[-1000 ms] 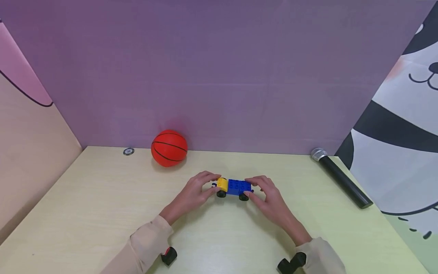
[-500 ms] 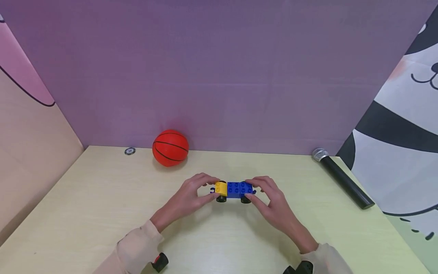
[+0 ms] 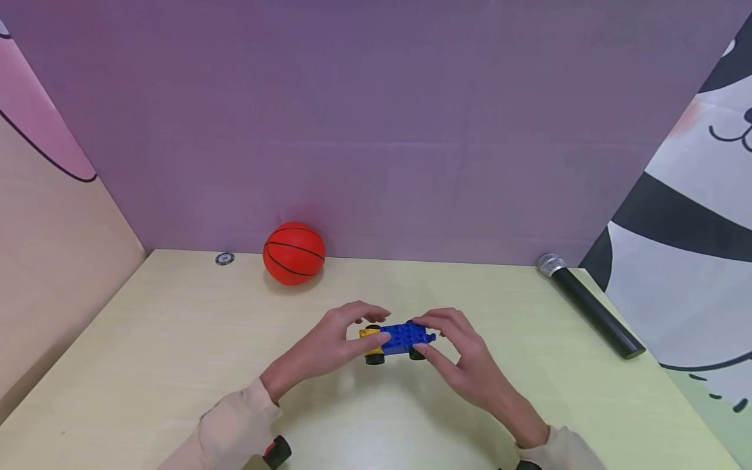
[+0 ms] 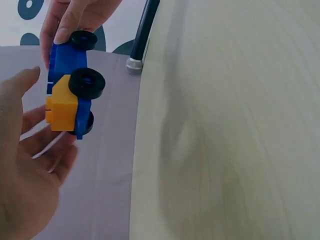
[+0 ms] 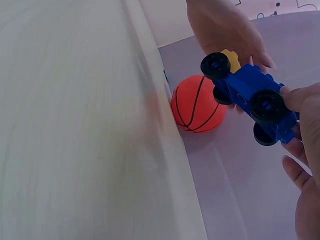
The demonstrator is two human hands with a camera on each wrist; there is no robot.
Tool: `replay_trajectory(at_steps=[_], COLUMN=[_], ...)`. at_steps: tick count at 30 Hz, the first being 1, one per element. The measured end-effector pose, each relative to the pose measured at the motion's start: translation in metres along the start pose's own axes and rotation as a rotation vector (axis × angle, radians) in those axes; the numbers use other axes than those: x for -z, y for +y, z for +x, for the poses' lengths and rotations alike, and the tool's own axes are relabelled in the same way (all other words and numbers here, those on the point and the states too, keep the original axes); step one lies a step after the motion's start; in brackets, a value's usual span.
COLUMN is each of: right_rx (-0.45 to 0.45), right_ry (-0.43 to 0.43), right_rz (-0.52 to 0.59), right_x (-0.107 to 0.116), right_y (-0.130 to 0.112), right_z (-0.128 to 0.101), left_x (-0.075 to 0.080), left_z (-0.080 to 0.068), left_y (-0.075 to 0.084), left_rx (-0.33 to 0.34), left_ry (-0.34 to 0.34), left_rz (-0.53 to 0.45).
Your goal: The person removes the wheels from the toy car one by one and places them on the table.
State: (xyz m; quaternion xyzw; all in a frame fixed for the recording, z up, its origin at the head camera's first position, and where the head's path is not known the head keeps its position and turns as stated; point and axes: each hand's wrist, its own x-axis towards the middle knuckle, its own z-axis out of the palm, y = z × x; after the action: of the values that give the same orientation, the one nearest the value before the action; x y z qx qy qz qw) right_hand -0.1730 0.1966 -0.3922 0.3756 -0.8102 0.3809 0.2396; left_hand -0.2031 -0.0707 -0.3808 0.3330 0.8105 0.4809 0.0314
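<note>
A blue toy car [image 3: 402, 338] with a yellow brick and black wheels is held off the table between the hands. My right hand [image 3: 467, 356] pinches its blue end between thumb and fingers. Around the yellow end, my left hand [image 3: 329, 336] has its thumb and fingers spread. In the left wrist view, the left thumb [image 4: 27, 80] stands apart from the car, beside the yellow brick [image 4: 64, 110]. The right wrist view shows the car's wheels [image 5: 267, 106] and underside tilted; whether the left fingers touch the far end cannot be told there.
A red ball with black basketball lines [image 3: 294, 253] sits at the back of the table [image 3: 147, 339], against the purple wall. Left of it lies a small round chip [image 3: 224, 258]. A black microphone [image 3: 593, 313] lies along the right edge.
The left hand's pinch on the yellow end has loosened, its thumb and fingers now spread. The car has come lower and nearer in the head view and tilted, still in the right hand.
</note>
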Motion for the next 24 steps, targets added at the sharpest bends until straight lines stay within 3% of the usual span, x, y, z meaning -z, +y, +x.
replay_trajectory(at_steps=[5,11,19,24], right_rx=[0.044,0.092,0.160,0.147], right_ry=[-0.013,-0.034,-0.060,-0.059], right_rz=[0.054,0.094,0.118,0.096], right_x=[-0.002,-0.003,-0.006,-0.006], right_y=[-0.006,-0.009,-0.010,-0.009], right_z=[0.001,0.001,0.001,0.001], left_x=[-0.002,-0.006,-0.009,-0.011], left_z=[0.005,0.007,0.004,0.003], left_y=[0.000,-0.006,-0.007,-0.008], left_rx=[0.092,0.103,0.130,0.124], left_ry=[-0.145,-0.261,-0.318,-0.301], left_rz=[-0.113,-0.287,-0.411,-0.446])
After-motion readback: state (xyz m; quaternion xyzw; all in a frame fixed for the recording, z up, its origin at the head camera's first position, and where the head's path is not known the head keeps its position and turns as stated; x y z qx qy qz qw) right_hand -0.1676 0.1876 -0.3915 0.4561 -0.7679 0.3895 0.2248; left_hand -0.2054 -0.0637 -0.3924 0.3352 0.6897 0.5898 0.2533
